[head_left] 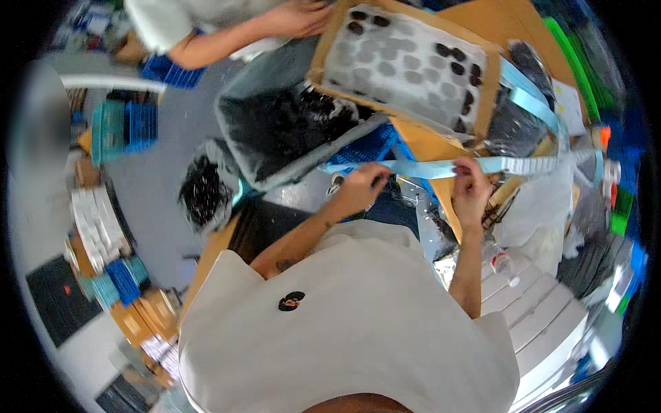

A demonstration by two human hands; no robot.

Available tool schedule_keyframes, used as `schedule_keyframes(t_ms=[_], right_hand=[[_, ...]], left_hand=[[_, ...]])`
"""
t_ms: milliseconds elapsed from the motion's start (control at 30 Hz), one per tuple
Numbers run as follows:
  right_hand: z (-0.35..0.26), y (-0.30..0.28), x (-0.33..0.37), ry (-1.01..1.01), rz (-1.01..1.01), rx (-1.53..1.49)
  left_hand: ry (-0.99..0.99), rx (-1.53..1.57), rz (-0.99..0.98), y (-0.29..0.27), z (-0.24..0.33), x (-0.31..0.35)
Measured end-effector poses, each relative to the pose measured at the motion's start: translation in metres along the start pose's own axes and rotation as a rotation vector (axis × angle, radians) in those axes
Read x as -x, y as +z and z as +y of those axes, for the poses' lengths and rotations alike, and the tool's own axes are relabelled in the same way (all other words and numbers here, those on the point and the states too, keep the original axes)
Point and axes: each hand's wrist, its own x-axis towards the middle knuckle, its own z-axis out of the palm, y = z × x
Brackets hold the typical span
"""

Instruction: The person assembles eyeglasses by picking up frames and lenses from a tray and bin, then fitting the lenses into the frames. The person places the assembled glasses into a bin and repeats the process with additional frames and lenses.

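Observation:
A long pale-blue strip [427,167] stretches sideways in front of me, with white label-like patches toward its right part. My left hand [365,184] is closed in a pinch on the strip near its left end. Farther along, my right hand [470,191] pinches the same strip between thumb and fingers. Just beyond the strip lies a shallow cardboard box [491,96], tilted, with a white sheet [406,65] showing rows of dark and grey ovals. Another stretch of pale-blue strip [533,103] curves down at the box's right side.
Another person's hand [299,17] rests by the box's far left corner. A grey-lined bin [258,103] with dark pieces and a bag of black pieces [206,189] stand left. Blue baskets [140,125] and cartons [148,316] line the floor. A clear bottle [504,265] lies right.

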Motion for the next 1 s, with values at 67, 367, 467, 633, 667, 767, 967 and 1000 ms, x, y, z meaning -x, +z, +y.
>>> schedule_keyframes(t_ms=[67,367,467,633,667,767,967,1000], right_hand=[[-0.025,0.039,-0.002,-0.043,-0.151,-0.134],[-0.062,0.131,0.068,0.171,-0.587,0.023],[-0.056,0.142,0.095,0.267,-0.590,0.108],[-0.040,0.163,0.129,0.398,-0.481,0.138],[-0.037,0.165,0.130,0.381,-0.501,0.135],[-0.053,0.178,0.135,0.396,-0.455,0.130],[-0.067,0.183,0.104,0.207,-0.477,0.097],[-0.069,0.182,0.100,0.145,-0.477,0.107]], left_hand=[[-0.221,-0.018,0.169,-0.028,-0.029,0.001],[-0.677,-0.087,0.186,-0.062,-0.368,-0.024],[-0.835,-0.156,-0.118,-0.028,-0.429,-0.063],[-0.586,-0.331,0.081,0.018,-0.485,-0.059],[-0.760,-0.287,0.170,0.023,-0.493,-0.050],[-0.638,-0.330,0.073,0.004,-0.430,-0.035],[-0.812,0.360,0.429,-0.061,-0.398,-0.003],[-0.719,0.397,0.534,-0.068,-0.392,0.004]])
